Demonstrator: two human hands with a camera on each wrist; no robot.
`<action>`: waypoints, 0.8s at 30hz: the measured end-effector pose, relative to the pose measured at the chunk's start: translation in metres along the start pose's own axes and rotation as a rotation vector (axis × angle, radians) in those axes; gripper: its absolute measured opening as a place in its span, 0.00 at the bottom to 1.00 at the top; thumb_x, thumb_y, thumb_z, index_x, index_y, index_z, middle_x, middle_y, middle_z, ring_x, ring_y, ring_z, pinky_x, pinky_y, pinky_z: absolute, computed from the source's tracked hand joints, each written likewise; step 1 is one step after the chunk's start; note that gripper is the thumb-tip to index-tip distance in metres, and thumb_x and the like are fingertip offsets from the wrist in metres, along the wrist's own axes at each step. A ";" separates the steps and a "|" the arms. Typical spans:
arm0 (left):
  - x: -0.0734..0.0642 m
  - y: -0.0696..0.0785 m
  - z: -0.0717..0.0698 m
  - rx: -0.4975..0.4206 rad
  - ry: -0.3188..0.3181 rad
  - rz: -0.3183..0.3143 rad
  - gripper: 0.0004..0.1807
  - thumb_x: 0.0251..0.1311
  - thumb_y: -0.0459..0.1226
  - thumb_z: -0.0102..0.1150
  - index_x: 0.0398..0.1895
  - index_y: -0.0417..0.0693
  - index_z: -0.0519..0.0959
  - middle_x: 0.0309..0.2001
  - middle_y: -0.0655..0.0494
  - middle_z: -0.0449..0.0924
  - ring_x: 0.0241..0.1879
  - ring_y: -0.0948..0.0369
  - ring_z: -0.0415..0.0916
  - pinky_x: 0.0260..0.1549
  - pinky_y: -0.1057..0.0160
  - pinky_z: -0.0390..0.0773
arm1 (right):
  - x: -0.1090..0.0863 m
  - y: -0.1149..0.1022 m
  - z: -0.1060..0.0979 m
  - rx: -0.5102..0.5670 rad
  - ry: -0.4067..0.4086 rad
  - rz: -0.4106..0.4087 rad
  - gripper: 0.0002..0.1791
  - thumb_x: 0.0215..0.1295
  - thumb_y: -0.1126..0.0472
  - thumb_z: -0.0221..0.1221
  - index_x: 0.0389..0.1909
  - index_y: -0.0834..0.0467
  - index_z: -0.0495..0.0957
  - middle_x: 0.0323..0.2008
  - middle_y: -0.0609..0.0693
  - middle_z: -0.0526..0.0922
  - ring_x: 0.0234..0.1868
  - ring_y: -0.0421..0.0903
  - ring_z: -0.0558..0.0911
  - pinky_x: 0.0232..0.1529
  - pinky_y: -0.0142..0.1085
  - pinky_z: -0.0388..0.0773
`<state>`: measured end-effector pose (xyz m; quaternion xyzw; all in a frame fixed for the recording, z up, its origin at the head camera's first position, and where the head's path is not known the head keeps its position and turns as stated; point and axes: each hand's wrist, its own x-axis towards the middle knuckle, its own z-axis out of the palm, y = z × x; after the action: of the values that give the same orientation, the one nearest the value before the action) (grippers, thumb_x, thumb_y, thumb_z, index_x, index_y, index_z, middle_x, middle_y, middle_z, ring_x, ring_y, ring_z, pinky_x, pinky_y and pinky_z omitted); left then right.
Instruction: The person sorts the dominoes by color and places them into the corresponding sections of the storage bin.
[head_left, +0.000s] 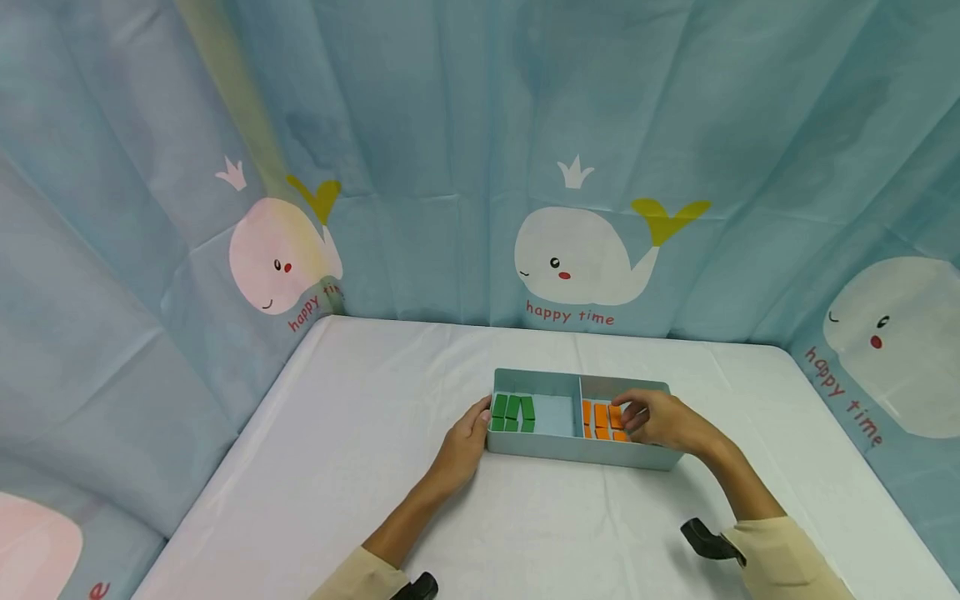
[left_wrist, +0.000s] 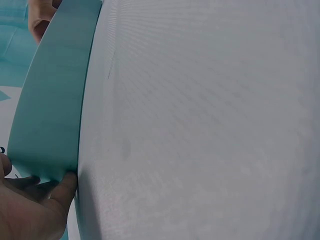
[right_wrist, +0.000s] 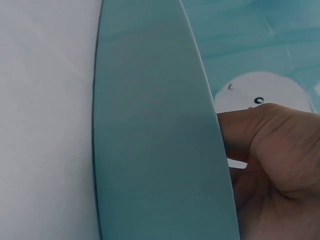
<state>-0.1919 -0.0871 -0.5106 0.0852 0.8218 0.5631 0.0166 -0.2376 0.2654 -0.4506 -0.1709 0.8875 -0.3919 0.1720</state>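
Observation:
A shallow blue-green divided box (head_left: 577, 450) sits on the white table. My left hand (head_left: 459, 450) grips its left end; in the left wrist view, fingers (left_wrist: 64, 192) touch the end wall. Short green blocks (head_left: 513, 407) stand in rows in the left compartment. Several orange blocks (head_left: 601, 415) lie in rows in the right compartment. Reaching over the front wall, my right hand (head_left: 660, 419) has its curled finger and thumb at the top and bottom of the rightmost orange block in the back row. The box wall (right_wrist: 160, 120) hides those fingertips in the right wrist view.
A divider (head_left: 581, 406) splits the box in two. White cloth covers the table (head_left: 337, 433). Blue curtains (head_left: 442, 167) printed with whales hang behind and at both sides. A black strap end (head_left: 705, 540) sticks out at the right cuff.

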 end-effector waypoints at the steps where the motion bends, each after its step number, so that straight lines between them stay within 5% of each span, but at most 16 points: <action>1: 0.000 0.000 0.000 -0.001 0.001 0.004 0.28 0.88 0.45 0.36 0.82 0.42 0.62 0.79 0.44 0.66 0.81 0.44 0.58 0.80 0.40 0.59 | -0.001 0.000 0.001 -0.005 0.018 -0.003 0.29 0.61 0.74 0.69 0.65 0.70 0.76 0.48 0.61 0.84 0.50 0.55 0.86 0.44 0.38 0.88; 9: -0.001 0.001 -0.003 -0.006 -0.008 -0.005 0.29 0.88 0.45 0.36 0.83 0.42 0.61 0.80 0.44 0.65 0.81 0.44 0.56 0.80 0.39 0.58 | -0.018 0.004 0.012 -0.064 0.228 -0.094 0.25 0.72 0.63 0.68 0.68 0.62 0.78 0.54 0.57 0.86 0.53 0.52 0.86 0.48 0.34 0.86; 16: 0.003 0.009 -0.016 0.054 -0.044 -0.017 0.30 0.86 0.45 0.42 0.83 0.41 0.59 0.80 0.44 0.65 0.79 0.44 0.63 0.76 0.41 0.66 | -0.042 0.008 0.013 -0.309 0.478 -0.272 0.23 0.71 0.62 0.69 0.65 0.59 0.80 0.56 0.55 0.84 0.52 0.53 0.83 0.44 0.43 0.88; 19: 0.012 0.013 -0.033 0.219 -0.044 0.045 0.33 0.86 0.50 0.43 0.84 0.43 0.58 0.82 0.44 0.61 0.80 0.43 0.59 0.77 0.39 0.63 | -0.043 0.016 -0.005 -0.424 0.559 -0.286 0.23 0.74 0.59 0.67 0.66 0.61 0.79 0.59 0.59 0.83 0.57 0.57 0.80 0.54 0.55 0.83; 24: 0.046 0.018 -0.061 0.661 0.007 0.246 0.36 0.84 0.55 0.41 0.84 0.44 0.60 0.83 0.41 0.56 0.82 0.39 0.51 0.78 0.32 0.56 | -0.034 0.043 -0.045 -0.633 0.570 -0.203 0.30 0.81 0.49 0.58 0.76 0.59 0.70 0.69 0.66 0.76 0.68 0.69 0.71 0.60 0.70 0.69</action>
<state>-0.2424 -0.1298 -0.4683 0.1826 0.9432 0.2648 -0.0826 -0.2347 0.3360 -0.4483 -0.1865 0.9546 -0.1469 -0.1800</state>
